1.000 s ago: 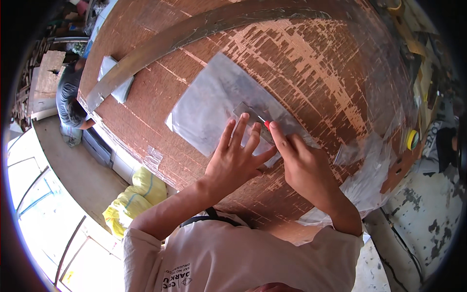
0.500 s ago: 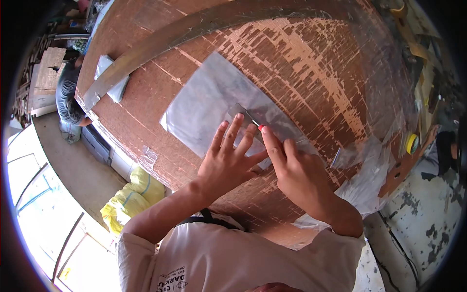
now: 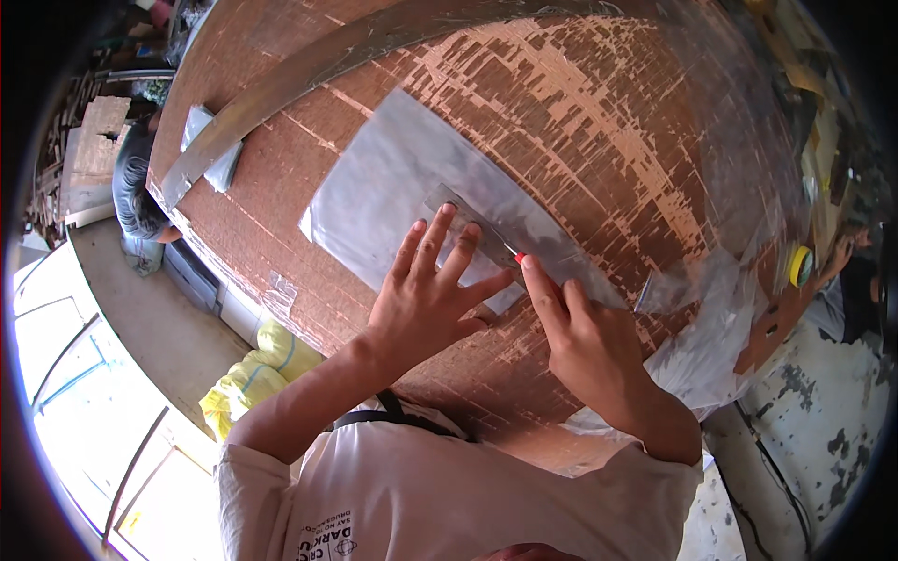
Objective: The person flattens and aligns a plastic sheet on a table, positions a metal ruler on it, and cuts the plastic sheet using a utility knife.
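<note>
A stack of clear, greyish plastic sheet (image 3: 383,154) lies slantwise on the worn brown wooden table. Over it runs a flat grey metal strip, like a ruler (image 3: 438,195). My left hand (image 3: 421,290) has its fingers spread, the fingertips pressing the strip down onto the plastic. Along the strip's right edge stands a red-handled craft knife (image 3: 519,257) with a thin metal blade. My right hand (image 3: 589,341) is closed around its handle, index finger stretched along the top. Most of the handle is hidden inside the hand.
A long curved-looking metal bar (image 3: 309,79) crosses the far side of the table (image 3: 561,122). Beneath its left end sits a folded plastic piece (image 3: 224,166). A yellow tape roll (image 3: 800,266) and loose clear plastic (image 3: 711,327) lie at right. Other people are at both sides.
The knife and my right hand have moved toward me and slightly right along the strip. My left hand has shifted slightly left, fingers still on the strip.
</note>
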Motion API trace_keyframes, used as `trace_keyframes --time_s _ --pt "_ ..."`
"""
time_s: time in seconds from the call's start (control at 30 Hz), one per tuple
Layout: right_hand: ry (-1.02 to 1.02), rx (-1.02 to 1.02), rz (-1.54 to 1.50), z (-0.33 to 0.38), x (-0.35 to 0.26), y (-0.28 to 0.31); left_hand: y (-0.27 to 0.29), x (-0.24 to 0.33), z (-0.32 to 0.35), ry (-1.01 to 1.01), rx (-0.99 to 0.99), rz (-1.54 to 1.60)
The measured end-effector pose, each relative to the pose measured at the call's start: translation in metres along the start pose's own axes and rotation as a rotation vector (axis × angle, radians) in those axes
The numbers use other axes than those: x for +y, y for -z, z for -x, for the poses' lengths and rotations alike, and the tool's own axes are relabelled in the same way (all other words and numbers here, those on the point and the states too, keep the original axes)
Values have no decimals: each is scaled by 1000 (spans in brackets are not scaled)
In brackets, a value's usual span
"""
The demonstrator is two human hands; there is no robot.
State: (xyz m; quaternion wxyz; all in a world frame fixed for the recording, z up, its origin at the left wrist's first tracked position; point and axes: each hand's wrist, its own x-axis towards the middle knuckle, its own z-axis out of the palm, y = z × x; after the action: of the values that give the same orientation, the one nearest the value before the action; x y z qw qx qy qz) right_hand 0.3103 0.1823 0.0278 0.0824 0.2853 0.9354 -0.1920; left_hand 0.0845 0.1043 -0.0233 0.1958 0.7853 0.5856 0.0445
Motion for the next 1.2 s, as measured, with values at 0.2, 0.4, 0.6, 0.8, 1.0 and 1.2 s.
trace_keyframes --time_s 0.2,0.4,0.6,0.8,1.0,1.2 --pt "-20 -20 29 14 2 1 -4 -1 2 -2 19 17" --pt "-22 -30 58 28 6 1 -5 -1 2 0 24 7" --pt "-28 -9 55 39 8 -2 -5 1 1 -12 13 -23" --pt "-48 -30 4 52 10 -3 -4 1 1 -10 2 -38" --pt "-33 6 -2 65 13 -4 -5 0 2 -16 0 -36" --pt "-72 -5 4 75 10 -3 -5 1 1 -26 7 -28"
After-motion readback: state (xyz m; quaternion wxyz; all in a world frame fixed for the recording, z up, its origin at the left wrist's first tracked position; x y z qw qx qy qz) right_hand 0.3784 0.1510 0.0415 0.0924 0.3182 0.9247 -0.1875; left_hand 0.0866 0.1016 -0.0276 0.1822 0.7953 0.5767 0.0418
